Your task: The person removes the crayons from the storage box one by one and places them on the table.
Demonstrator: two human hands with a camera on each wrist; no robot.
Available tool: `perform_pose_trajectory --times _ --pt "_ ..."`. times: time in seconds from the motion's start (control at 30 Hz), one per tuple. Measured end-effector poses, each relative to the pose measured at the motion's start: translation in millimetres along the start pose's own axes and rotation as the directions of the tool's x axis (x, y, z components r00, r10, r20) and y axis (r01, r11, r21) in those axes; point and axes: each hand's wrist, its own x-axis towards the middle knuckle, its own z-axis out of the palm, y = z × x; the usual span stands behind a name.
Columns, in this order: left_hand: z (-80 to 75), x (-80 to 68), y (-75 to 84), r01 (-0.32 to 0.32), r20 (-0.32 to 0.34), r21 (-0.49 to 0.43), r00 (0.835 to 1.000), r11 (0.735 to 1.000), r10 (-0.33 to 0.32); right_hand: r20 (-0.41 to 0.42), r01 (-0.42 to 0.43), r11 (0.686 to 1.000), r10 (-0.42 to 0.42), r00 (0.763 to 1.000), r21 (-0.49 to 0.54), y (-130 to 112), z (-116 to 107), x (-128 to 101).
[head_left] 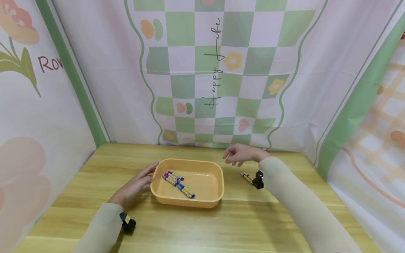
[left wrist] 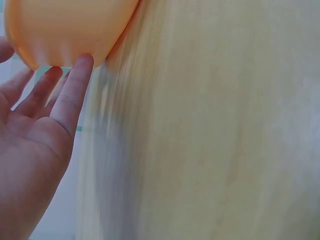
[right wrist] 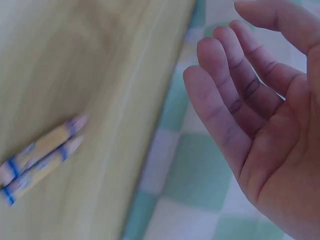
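A yellow-orange plastic basin [head_left: 206,188] stands on the table. Inside it, towards its left side, lie a bunch of crayons with purple ends [head_left: 171,179] and a few with blue ends [head_left: 186,192]. My left hand [head_left: 135,187] rests its extended fingers against the basin's left wall; the left wrist view shows the fingertips [left wrist: 84,62] at the basin's outer surface. Beyond the basin's right side, my right hand [head_left: 243,154] hovers with loosely bent fingers and holds nothing. Two crayons [right wrist: 49,141] lie side by side on the table below it, partly covered by the wrist camera in the head view.
The wooden table [head_left: 190,228] reaches back to a hanging cloth [head_left: 180,63] with a green and white checked print. More printed cloth hangs at the left and right sides. A black camera [head_left: 128,222] sits on the left wrist, another [head_left: 258,180] on the right.
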Motion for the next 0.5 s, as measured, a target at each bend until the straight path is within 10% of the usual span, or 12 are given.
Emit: perform_pose_trajectory --times 0.5 --pt "-0.8 0.5 -1.0 -0.002 0.007 0.005 1.000 1.000 0.002 0.168 0.019 0.996 -0.004 0.986 -0.088 -74 34 46"
